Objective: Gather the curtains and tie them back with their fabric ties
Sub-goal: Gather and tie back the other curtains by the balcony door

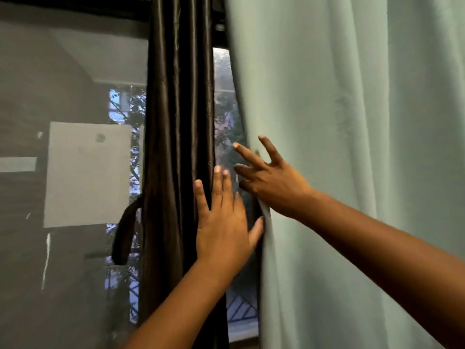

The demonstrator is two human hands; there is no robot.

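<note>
Daylight filters through a mesh-screened window (pixel 73 71) that fills the left of the view, with a pale square panel (pixel 88 173) and green foliage (pixel 133 107) visible beyond it. Just right of the screen, a dark brown satin curtain (pixel 173 122) hangs gathered into a narrow column of vertical folds, and its matching fabric tie (pixel 123 235) droops in a loose loop off the curtain's left edge, wrapped around nothing. A person's left hand (pixel 224 222) lies flat against the right side of the brown curtain, fingers straight and spread upward, gripping nothing, while its thumb reaches right to touch the edge of the neighbouring drape. Between the 2 curtains a slim strip of window shows leaves above and a metal railing (pixel 241 311) lower down. The right hand (pixel 269 177) sits higher, at the leading edge of a pale green curtain (pixel 352 147), with 2 fingers splayed upward over the cloth and the lower fingers bent toward the hem; whether they actually pinch the fabric cannot be told from this angle. That pale green curtain hangs ungathered in broad soft folds across the whole right half of the view, and both bare forearms rise from the lower edge toward the gap.
</note>
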